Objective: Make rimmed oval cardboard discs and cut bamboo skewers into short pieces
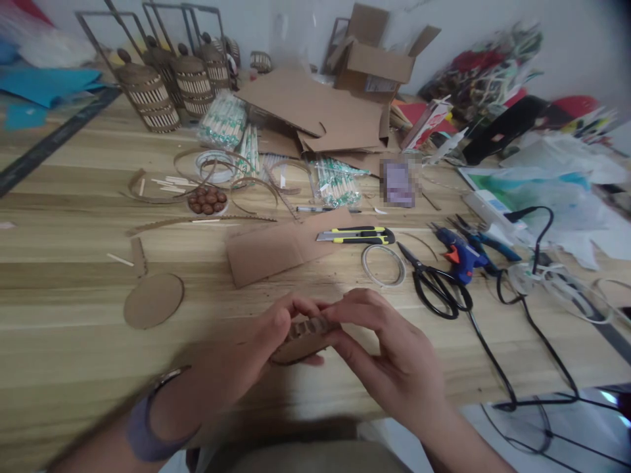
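Between my two hands, close to the table's front edge, is a small round cardboard piece (300, 348) with a ridged, corrugated strip along its upper edge. My left hand (269, 335) is closed on its left side, with the thumb on top and a fingertip showing beneath. My right hand (384, 348) pinches its right end between thumb and fingers. A flat cardboard disc (154, 301) lies to the left of my hands. Just beyond them are a rectangular cardboard sheet (266, 253), a yellow and black utility knife (357, 235) and a roll of tape (383, 265).
To the right lie black scissors (436, 286), a blue glue gun (458, 253) and pliers (493, 243). A bowl of brown balls (207, 200), curled cardboard strips and bagged sticks (338, 182) sit farther back. Lantern-like models (148, 95) and a cardboard box (374, 62) stand behind.
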`<state>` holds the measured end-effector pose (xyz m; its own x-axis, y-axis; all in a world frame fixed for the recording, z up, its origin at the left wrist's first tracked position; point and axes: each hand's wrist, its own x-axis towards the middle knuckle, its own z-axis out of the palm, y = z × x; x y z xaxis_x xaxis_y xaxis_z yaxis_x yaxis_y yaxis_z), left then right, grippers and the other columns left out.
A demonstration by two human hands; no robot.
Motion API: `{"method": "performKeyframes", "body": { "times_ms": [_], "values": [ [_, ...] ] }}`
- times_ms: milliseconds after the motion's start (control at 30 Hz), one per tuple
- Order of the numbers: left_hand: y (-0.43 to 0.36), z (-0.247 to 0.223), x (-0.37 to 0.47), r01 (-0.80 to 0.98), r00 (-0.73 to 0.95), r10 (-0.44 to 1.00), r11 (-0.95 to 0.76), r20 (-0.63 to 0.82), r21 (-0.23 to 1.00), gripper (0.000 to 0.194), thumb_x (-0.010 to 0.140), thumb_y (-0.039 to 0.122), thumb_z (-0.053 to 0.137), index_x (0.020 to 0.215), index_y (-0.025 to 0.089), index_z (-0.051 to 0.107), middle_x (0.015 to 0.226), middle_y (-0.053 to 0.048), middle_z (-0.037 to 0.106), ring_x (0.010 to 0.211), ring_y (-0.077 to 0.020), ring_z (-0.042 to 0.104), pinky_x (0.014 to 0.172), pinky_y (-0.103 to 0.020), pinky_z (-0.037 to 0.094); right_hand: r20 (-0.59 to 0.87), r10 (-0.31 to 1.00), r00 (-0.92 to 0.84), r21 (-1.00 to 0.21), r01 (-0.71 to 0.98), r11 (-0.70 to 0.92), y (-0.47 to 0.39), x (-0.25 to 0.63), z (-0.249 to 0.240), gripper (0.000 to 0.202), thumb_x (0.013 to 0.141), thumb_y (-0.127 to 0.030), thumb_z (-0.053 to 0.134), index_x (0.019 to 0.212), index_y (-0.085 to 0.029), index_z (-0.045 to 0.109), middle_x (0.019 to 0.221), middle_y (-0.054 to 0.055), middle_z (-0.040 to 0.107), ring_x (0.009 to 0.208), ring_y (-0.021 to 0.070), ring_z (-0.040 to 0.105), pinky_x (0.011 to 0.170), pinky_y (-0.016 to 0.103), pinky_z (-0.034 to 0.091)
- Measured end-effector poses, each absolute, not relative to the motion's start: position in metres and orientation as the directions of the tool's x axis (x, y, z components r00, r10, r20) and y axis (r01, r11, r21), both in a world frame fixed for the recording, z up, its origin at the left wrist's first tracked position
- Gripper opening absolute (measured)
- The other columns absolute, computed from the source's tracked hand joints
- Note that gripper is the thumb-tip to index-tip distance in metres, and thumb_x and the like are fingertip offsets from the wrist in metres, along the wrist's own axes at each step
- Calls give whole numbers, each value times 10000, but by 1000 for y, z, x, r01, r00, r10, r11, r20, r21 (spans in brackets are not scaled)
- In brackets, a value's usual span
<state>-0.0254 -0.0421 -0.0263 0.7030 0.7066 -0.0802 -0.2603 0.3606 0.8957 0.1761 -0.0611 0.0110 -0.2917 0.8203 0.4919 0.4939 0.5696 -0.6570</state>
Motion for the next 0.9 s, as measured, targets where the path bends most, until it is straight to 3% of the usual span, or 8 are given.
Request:
{"method": "performKeyframes", "body": {
  "times_ms": [100,333,600,900],
  "values": [
    [-45,-29,-20,-342,706,703,446,-87,827,363,999,569,433,1124,272,600,1194,-42,576,982,-197,603,826,-342,536,498,820,-283,-657,494,570,-62,174,11,221,896,-92,646,1042,-258,633,877,4,744,813,179,700,715,315,555],
    [-43,-25,-17,-201,660,736,364,-149,909,350,989,552,424,934,236,563,860,-11,580,792,-178,546,767,-320,462,543,801,-254,-666,450,595,-61,170,9,242,865,-37,648,997,-238,675,909,27,748,811,174,697,707,311,573],
    [-42,-23,-19,-42,644,748,241,-158,970,357,995,551,351,921,250,530,852,-17,578,815,-199,555,786,-357,480,577,776,-255,-617,486,618,-63,167,8,225,880,-73,645,1023,-244,679,928,44,764,793,193,686,702,358,557],
    [-43,-24,-19,-21,634,754,238,-171,971,332,1008,498,330,904,252,526,825,1,558,790,-178,539,755,-336,470,584,743,-327,-524,548,653,-61,170,8,258,877,-41,620,1055,-225,653,941,46,773,819,186,700,791,384,534]
  ]
}}
